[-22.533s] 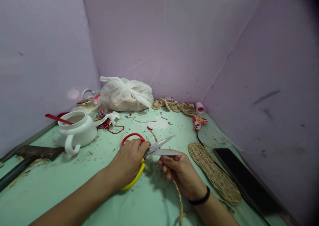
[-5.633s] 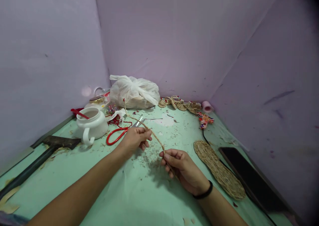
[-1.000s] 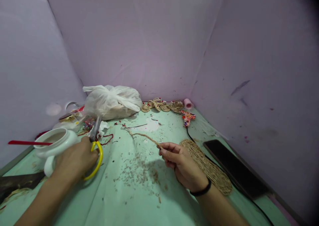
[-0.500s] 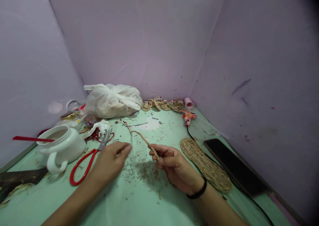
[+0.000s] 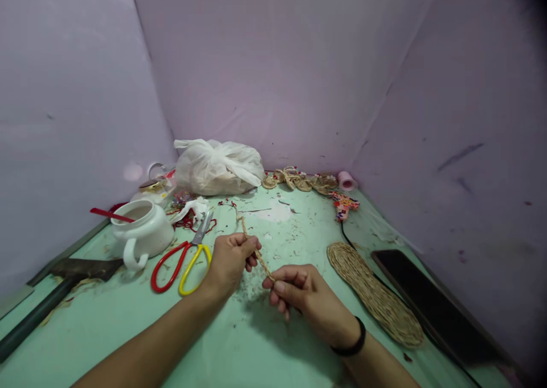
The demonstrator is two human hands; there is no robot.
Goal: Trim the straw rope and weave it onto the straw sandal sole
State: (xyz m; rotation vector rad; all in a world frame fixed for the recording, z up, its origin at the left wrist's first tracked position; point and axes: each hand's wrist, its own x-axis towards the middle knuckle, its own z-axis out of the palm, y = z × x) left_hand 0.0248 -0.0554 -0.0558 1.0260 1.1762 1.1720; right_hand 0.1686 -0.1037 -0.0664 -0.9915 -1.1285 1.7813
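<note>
A thin braided straw cord (image 5: 264,264) runs between my two hands over the middle of the table. My left hand (image 5: 233,258) pinches it partway along, and its far end trails loosely toward the back. Nearer to me, my right hand (image 5: 303,297) grips the cord between thumb and fingers; a black band circles that wrist. Left of my left hand lie scissors (image 5: 197,239) with one red and one yellow handle. A woven straw sole (image 5: 376,294) rests to the right of my right hand.
A white pot (image 5: 147,231) holding a red stick stands at the left, beside a hammer-like tool (image 5: 88,268). Along the back are a tied plastic bag (image 5: 220,168), small straw slippers (image 5: 294,178) and a pink spool (image 5: 346,181). A long black slab (image 5: 431,302) lies at right.
My left hand has moved to the right and taken hold of the cord, which it was apart from before. The whole view has shifted, so the objects appear further right.
</note>
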